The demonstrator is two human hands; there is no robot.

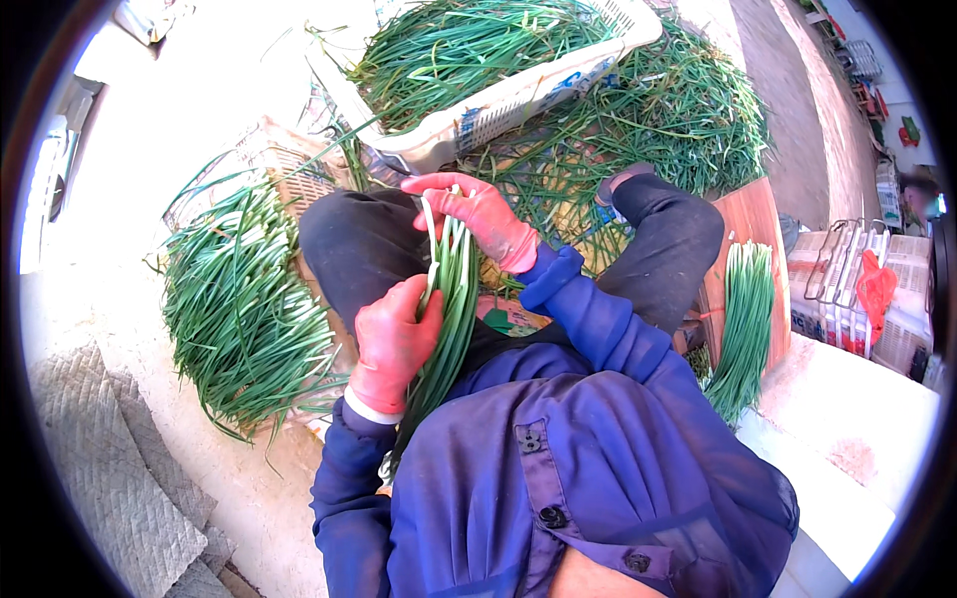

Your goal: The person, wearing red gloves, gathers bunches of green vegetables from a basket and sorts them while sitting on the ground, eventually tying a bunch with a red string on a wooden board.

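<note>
loose chive heap (pixel 239 309) at left of frame | left hand (pixel 394 344), red glove, fingers wrapped round chive bunch (pixel 449 299) at centre | right hand (pixel 478 214) just above, fingers pinching the bunch's pale ends | white crate (pixel 518 95) of greens, top centre | tied bundle (pixel 746 329) on board, right

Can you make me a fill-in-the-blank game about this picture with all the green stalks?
1. Both hands wear gloves coloured ____.
2. The left hand and the right hand hold one bundle of green stalks over the person's ____.
3. The white crate ahead of the knees is filled with more green ____.
4. The tidy bunch on the person's right lies on a ____ board.

Missing words: red; lap; stalks; wooden
</note>
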